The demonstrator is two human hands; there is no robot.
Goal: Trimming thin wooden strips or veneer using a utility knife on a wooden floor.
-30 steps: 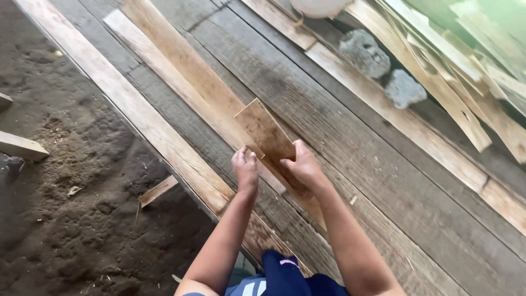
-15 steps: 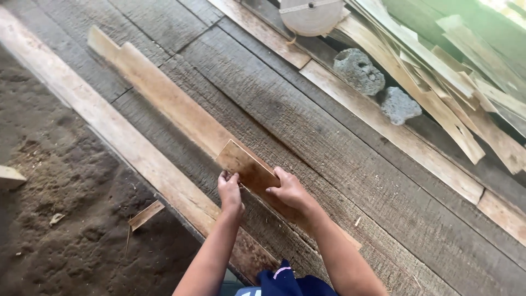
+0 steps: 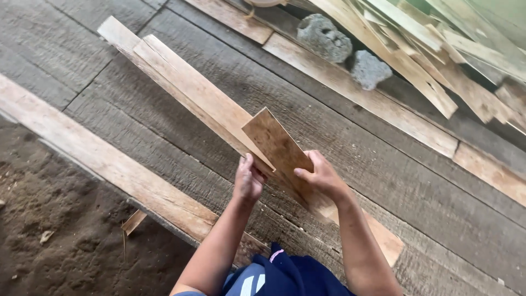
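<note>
Count: two hands (image 3: 249,181) (image 3: 323,178); one short board (image 3: 276,145) held; two long planks (image 3: 192,90) stacked beneath; two grey stones (image 3: 326,37) (image 3: 370,69).

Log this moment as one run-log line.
left hand: grips short wooden board | right hand: grips same board | board: tilted over long plank | floor: grey planks

Single head view — steep downward, close over hands (image 3: 285,178).

- Short board (image 3: 276,147) held between left hand (image 3: 249,181) and right hand (image 3: 323,178), above long plank (image 3: 186,93).
- Two stones (image 3: 326,37) far right, beyond.
</note>
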